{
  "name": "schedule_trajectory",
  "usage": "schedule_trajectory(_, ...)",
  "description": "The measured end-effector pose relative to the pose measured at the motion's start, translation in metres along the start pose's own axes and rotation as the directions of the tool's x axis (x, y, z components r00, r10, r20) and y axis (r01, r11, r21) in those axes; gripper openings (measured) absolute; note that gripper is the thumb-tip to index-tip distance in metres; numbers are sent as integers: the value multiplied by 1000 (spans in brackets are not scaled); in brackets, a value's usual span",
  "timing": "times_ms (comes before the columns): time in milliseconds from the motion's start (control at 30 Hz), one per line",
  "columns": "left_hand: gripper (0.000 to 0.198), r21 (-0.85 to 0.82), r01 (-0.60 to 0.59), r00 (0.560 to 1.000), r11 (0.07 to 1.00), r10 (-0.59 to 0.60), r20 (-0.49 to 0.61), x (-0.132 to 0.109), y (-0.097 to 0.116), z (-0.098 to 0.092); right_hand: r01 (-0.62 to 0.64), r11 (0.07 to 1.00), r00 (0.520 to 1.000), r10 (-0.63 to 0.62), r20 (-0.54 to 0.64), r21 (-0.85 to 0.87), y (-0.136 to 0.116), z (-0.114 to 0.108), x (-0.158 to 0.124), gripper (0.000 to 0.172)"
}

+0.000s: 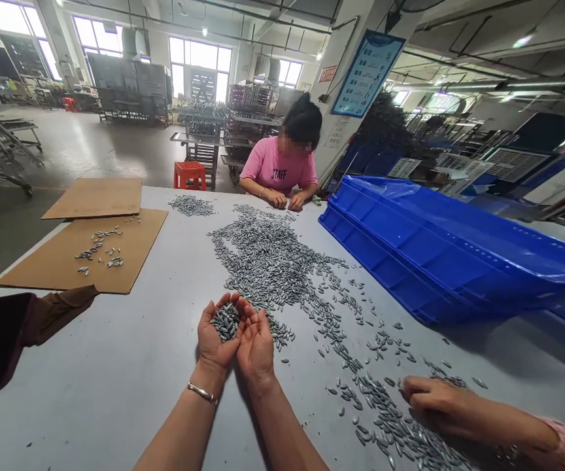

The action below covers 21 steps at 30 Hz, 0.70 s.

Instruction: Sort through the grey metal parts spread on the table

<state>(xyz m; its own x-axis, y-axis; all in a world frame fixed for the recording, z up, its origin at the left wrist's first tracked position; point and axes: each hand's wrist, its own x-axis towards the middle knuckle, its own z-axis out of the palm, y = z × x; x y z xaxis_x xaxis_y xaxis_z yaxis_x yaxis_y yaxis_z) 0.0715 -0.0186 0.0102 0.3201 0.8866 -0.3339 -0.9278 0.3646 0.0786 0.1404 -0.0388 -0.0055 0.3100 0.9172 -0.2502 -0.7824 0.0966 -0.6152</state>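
My left hand [218,340], with a silver bangle at its wrist, is cupped palm up and holds a heap of small grey metal pieces [225,320]. Pressed against its side is my right hand [256,343], also palm up with its fingers curled; no pieces show in its palm. Both hands are over the white table [130,360], at the near edge of a large pile of the same pieces [273,255]. From that pile a loose trail of pieces [331,327] runs toward the lower right.
Brown cardboard sheets [116,255] with scattered pieces lie at left, near a dark phone [0,340]. Blue crates [434,248] stand at right. Another person's hand [439,402] touches pieces at lower right. A person in pink [280,167] works across the table.
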Motion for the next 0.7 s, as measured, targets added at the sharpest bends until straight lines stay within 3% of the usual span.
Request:
schedule_trajectory(133, 26, 37, 9, 1000, 999, -10, 20, 0, 0, 1, -44, 997, 999, 44, -7, 66, 2, 3, -1, 33)
schedule_trajectory(400, 36, 230, -95, 986, 969, 60, 154, 0, -2, 4, -151, 967, 975, 180, -130, 204, 6, 3, 0, 23)
schedule_trajectory(700, 45, 334, -226, 966, 915, 164, 201, -2, -5, 12, -168, 938, 977, 199, -74, 303, 13, -3, 10, 20)
